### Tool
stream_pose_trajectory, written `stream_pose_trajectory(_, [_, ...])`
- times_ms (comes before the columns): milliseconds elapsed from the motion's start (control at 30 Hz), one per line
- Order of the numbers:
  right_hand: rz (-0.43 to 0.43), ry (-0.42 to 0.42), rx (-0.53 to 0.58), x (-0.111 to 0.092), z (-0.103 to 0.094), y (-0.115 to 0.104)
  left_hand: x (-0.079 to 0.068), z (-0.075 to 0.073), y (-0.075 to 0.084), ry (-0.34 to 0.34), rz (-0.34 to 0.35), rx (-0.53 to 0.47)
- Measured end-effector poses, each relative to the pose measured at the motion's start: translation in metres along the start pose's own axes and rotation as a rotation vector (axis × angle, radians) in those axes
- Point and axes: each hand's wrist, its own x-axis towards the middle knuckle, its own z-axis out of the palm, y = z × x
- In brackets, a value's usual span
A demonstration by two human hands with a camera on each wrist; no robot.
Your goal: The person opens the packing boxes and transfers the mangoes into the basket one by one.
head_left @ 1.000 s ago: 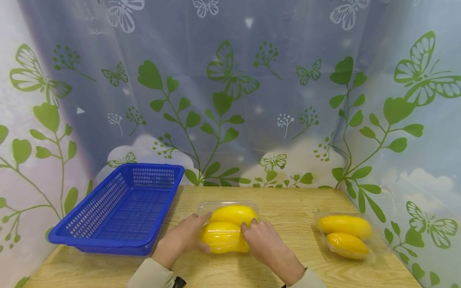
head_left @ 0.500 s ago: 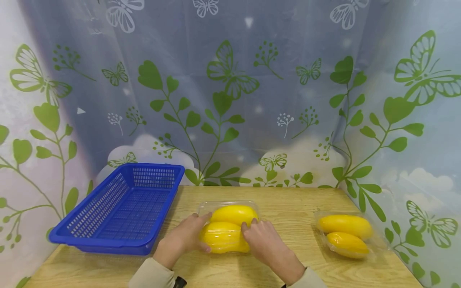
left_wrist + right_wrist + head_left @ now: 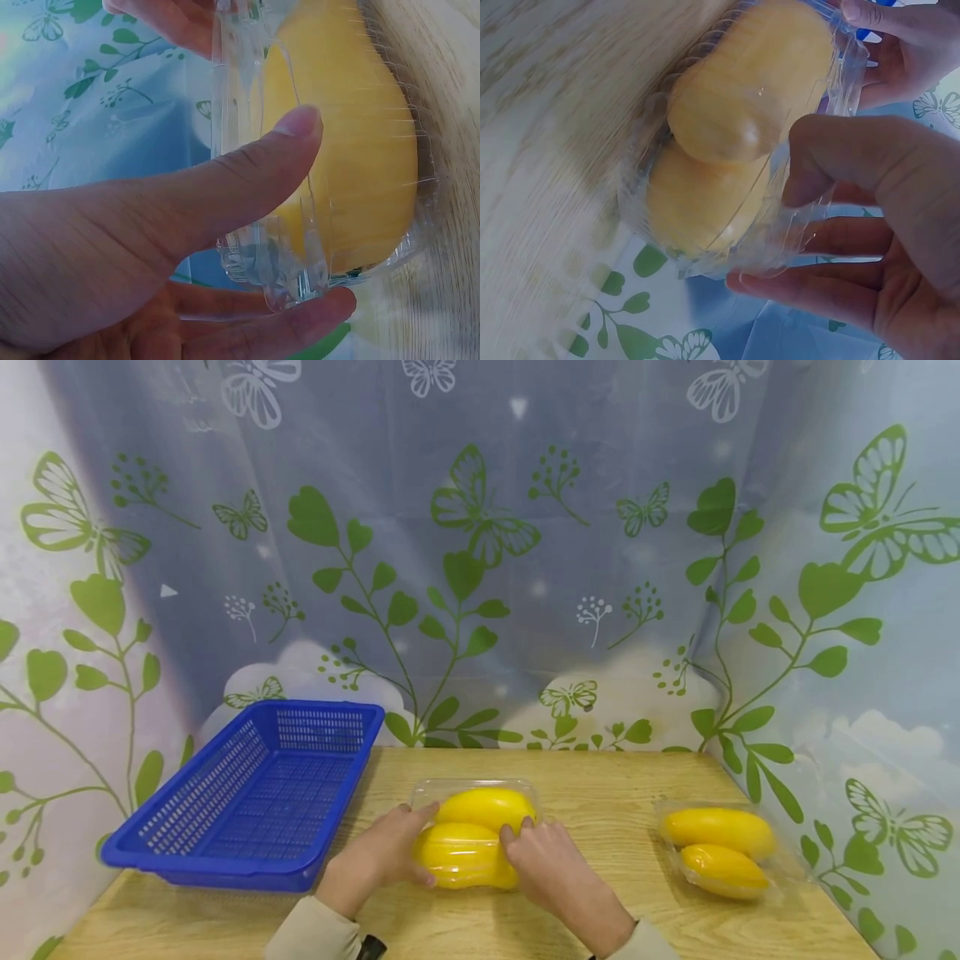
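A clear plastic clamshell box (image 3: 431,791) with two smooth yellow mango-like fruits (image 3: 486,808) rests on the table in front of me. My left hand (image 3: 378,856) holds its left end; in the left wrist view the thumb (image 3: 262,172) lies over the rim and fingers reach around below. At the right end my right hand (image 3: 553,870) grips the rim. The right wrist view shows its thumb (image 3: 832,154) bent against the plastic edge, other fingers spread behind. Whether the lid edges are fastened cannot be made out.
A blue perforated plastic basket (image 3: 247,802) stands to the left, tilted in view, nothing in it. On the right lies another clear box (image 3: 783,860) with two yellow fruits (image 3: 720,832). A patterned curtain (image 3: 562,568) hangs behind the wooden table (image 3: 615,785).
Almost nothing differs. Both hands stay on the box, which has shifted very slightly to the left.
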Motion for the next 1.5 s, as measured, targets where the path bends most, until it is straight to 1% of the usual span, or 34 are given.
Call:
stream_pose_trajectory(300, [-0.014,0.070,0.007,0.000,0.000,0.001,0.001,0.000,-0.005,-0.009,0.017,0.005])
stream_pose_trajectory(467, [-0.038,0.099,-0.022,0.001,0.000,0.003,0.001,-0.002,-0.004,0.002,0.012,0.012])
stream_pose_trajectory(600, [-0.053,0.090,-0.043,0.001,0.001,0.004,0.001,-0.002,-0.003,0.013,-0.005,0.014])
stream_pose_trajectory(767, [-0.048,0.083,-0.068,0.001,0.004,0.002,0.000,-0.001,-0.003,0.014,-0.025,0.010])
stream_pose_trajectory(1000, [-0.035,0.094,-0.087,0.002,0.006,0.002,0.000,-0.001,-0.003,0.005,-0.020,0.017])
stream_pose_trajectory(1200, [-0.023,0.089,-0.089,0.003,0.000,0.006,0.001,-0.001,-0.001,0.008,-0.011,0.025])
stream_pose_trajectory(1333, [-0.012,0.064,-0.075,0.003,-0.003,0.008,0.001,0.000,-0.001,0.018,-0.001,0.019])
stream_pose_trajectory(1500, [-0.024,0.013,-0.058,0.001,-0.005,0.010,0.003,0.001,-0.002,0.020,0.017,0.017])
